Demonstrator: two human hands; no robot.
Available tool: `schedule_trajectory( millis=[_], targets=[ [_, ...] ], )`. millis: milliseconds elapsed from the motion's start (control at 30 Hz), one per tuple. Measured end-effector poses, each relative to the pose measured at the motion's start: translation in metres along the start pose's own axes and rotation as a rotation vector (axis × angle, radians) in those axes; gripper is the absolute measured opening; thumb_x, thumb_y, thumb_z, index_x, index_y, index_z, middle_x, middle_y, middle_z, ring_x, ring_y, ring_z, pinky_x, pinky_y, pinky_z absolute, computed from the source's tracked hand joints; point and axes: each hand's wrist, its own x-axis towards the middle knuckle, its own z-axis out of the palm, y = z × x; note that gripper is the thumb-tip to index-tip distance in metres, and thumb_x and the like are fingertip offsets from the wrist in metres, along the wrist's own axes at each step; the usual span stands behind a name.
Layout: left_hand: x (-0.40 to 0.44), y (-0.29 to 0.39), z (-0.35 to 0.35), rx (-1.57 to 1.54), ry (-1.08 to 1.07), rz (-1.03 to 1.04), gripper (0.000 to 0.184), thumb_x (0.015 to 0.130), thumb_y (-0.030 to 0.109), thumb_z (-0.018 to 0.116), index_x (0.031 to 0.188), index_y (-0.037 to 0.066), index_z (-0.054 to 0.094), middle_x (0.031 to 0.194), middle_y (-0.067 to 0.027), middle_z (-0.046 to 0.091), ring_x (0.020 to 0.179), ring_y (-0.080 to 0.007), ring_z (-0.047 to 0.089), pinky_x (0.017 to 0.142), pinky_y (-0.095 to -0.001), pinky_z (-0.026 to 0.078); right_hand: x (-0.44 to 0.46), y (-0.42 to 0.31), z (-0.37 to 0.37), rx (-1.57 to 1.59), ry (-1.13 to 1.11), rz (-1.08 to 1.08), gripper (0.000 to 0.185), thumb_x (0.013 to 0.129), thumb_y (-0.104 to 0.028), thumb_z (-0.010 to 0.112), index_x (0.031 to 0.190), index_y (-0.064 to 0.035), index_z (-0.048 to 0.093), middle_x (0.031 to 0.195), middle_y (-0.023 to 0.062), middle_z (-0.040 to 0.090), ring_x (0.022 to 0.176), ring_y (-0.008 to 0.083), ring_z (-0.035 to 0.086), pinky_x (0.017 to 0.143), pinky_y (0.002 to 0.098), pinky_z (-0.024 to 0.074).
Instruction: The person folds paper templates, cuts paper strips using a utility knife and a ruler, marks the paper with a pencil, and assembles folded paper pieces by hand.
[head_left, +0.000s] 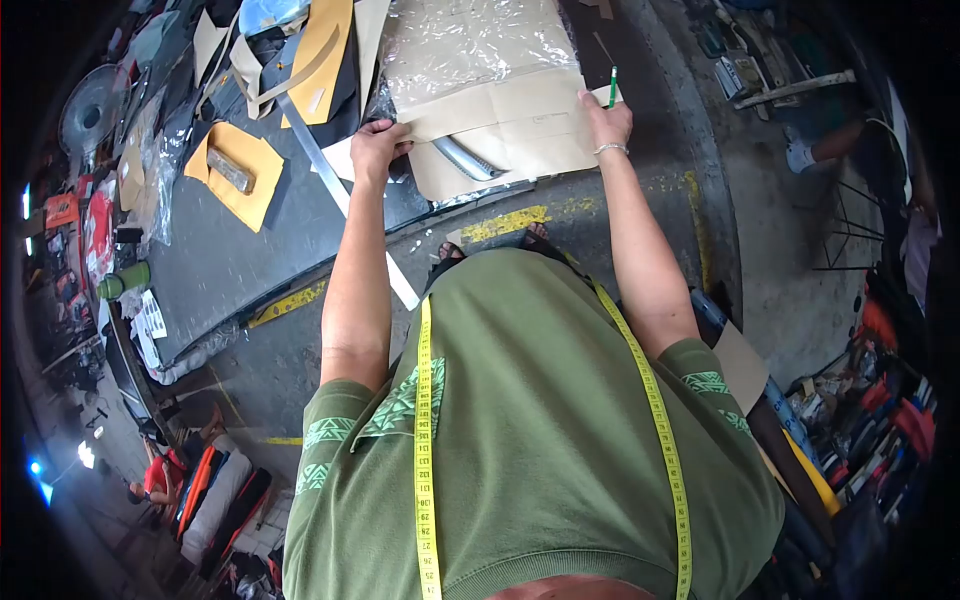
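A strip of brown paper point(490, 108) stretches between my two hands, over a larger brown paper sheet point(540, 150) on the dark table. My left hand point(378, 148) has its fingers closed on the strip's left end. At the right end, my right hand point(608, 122) pinches the strip between thumb and fingers. Just beyond the right hand is a slim green tool point(613, 88), like a pencil or awl; I cannot tell whether the hand holds it. A shiny silver tool point(468, 160) lies on the larger sheet, partly covered by the strip. Clear plastic point(480, 45) covers the paper farther back.
A long metal ruler point(318, 155) lies left of my left hand, past a yellow-orange piece point(262, 190) with a worn block point(232, 170) on it. Offcuts point(320, 60) are heaped at the back left. A yellow measuring tape point(425, 450) hangs round my neck. Another person's leg point(835, 142) shows right.
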Motion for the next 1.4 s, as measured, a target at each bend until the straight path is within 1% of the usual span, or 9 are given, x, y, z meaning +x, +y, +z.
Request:
schedule_trajectory(
  millis=[167,367,433,600,733,767,1067,1267,1400],
  targets=[
    [0.002,-0.002,0.001,0.014,0.027,0.011,0.031,0.078,-0.001,0.075,0.101,-0.004,0.055,0.089,-0.0118,0.065,0.062,-0.0202,0.067,0.059,-0.0270,0.060,0.000,-0.003,-0.001,-0.046,-0.004,0.019,0.055,0.067,-0.046,0.082,0.086,0.0040,0.071,0.088,0.0248,0.071,0.085,0.0389,0.071,0.079,0.0441,0.0535],
    [-0.033,-0.005,0.009,-0.119,0.023,0.092,0.033,0.082,0.005,0.076,0.108,-0.006,0.059,0.095,-0.0101,0.066,0.078,-0.0182,0.068,0.067,-0.0289,0.060,0.019,0.030,0.018,0.178,0.018,-0.112,0.046,0.072,-0.036,0.082,0.096,0.0007,0.069,0.090,0.0210,0.072,0.084,0.0374,0.070,0.079,0.0442,0.0525],
    [-0.061,-0.001,0.013,-0.146,0.010,0.059,0.034,0.084,0.013,0.077,0.112,0.000,0.062,0.101,-0.0051,0.068,0.086,-0.0150,0.067,0.073,-0.0275,0.055,0.015,0.025,0.011,0.199,0.091,-0.168,0.046,0.073,-0.034,0.082,0.099,0.0019,0.067,0.090,0.0187,0.072,0.082,0.0326,0.070,0.078,0.0427,0.0523],
    [-0.118,0.011,-0.004,-0.228,-0.024,-0.021,0.038,0.086,0.016,0.077,0.117,0.001,0.060,0.104,-0.0042,0.069,0.087,-0.0106,0.067,0.065,-0.0227,0.055,-0.015,-0.023,-0.014,0.373,0.070,-0.412,0.026,0.082,-0.018,0.079,0.095,0.0017,0.067,0.088,0.0091,0.071,0.078,0.0188,0.065,0.074,0.0353,0.0523],
    [-0.153,0.014,-0.039,-0.285,-0.089,-0.015,0.048,0.086,0.007,0.076,0.127,0.001,0.053,0.101,-0.0044,0.069,0.085,-0.0101,0.068,0.064,-0.0203,0.056,-0.056,-0.076,-0.039,0.475,-0.188,-0.308,0.020,0.084,-0.017,0.080,0.086,-0.0048,0.065,0.071,-0.0007,0.063,0.054,0.0041,0.051,0.049,0.0219,0.0395],
    [-0.161,0.013,-0.047,-0.312,-0.109,0.008,0.050,0.086,0.006,0.076,0.129,0.000,0.051,0.101,-0.0046,0.069,0.085,-0.0104,0.068,0.064,-0.0199,0.056,-0.062,-0.080,-0.042,0.520,-0.269,-0.288,0.018,0.084,-0.015,0.080,0.085,-0.0061,0.064,0.069,-0.0011,0.062,0.052,0.0052,0.051,0.047,0.0220,0.0374],
    [-0.221,-0.026,-0.170,-0.413,0.064,0.117,0.071,0.081,-0.003,0.076,0.141,-0.003,0.037,0.104,-0.0136,0.070,0.086,-0.0160,0.070,0.075,-0.0242,0.059,-0.202,-0.116,-0.014,0.736,-0.544,0.023,0.010,0.089,-0.008,0.072,0.091,-0.0047,0.063,0.067,-0.0012,0.057,0.051,0.0063,0.050,0.039,0.0200,0.0306],
    [-0.274,-0.082,-0.299,-0.623,0.290,0.226,0.068,0.081,-0.006,0.074,0.140,-0.002,0.039,0.109,-0.0145,0.066,0.094,-0.0186,0.067,0.077,-0.0260,0.060,-0.335,-0.113,0.048,0.785,-0.716,0.055,0.008,0.089,-0.006,0.070,0.090,-0.0024,0.063,0.071,0.0011,0.059,0.054,0.0064,0.051,0.042,0.0192,0.0319],
    [-0.306,-0.125,-0.374,-0.782,0.398,0.237,0.063,0.085,-0.006,0.070,0.139,-0.002,0.038,0.108,-0.0142,0.065,0.089,-0.0165,0.068,0.072,-0.0231,0.060,-0.407,-0.121,0.082,0.749,-0.833,0.089,0.007,0.089,-0.005,0.069,0.088,-0.0035,0.062,0.068,0.0019,0.058,0.050,0.0065,0.048,0.041,0.0202,0.0302]
  ],
)
